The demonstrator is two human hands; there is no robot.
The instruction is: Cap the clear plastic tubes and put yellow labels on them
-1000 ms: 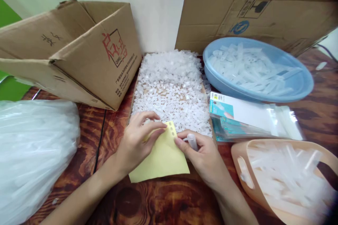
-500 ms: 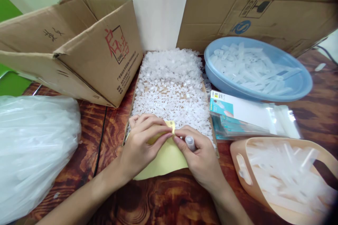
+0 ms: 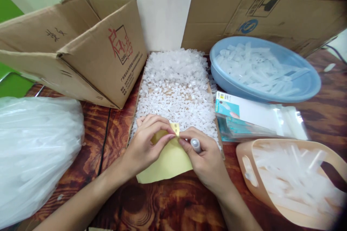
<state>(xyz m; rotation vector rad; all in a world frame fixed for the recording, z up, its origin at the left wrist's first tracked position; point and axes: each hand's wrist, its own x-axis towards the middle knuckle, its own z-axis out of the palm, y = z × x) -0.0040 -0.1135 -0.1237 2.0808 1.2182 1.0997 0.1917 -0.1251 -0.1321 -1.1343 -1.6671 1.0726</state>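
My left hand (image 3: 148, 140) is closed on a yellow sticker sheet (image 3: 169, 164), thumb and fingers pinching it near its upper part. Small dark printed marks show on the sheet's upper end, which bends up between the hands. Across from it, my right hand (image 3: 204, 158) holds a small translucent plastic tube (image 3: 195, 145) in its curled fingers, with the tube's rounded end poking out. Its thumb and forefinger also pinch together at the sheet's edge, touching the left fingertips. Whatever lies between those fingertips is too small to make out.
Many small clear plastic pieces (image 3: 176, 79) cover a cardboard tray beyond my hands. To the right stand a blue basin (image 3: 306, 92) of clear parts, packaging bags (image 3: 252, 112) and a beige basket (image 3: 260, 195). An open carton (image 3: 108, 61) and a stuffed plastic bag (image 3: 38, 155) are at left.
My left fingers have shifted slightly, baring more of the marked upper end of the yellow sheet. The right hand still holds the tube in nearly the same place.
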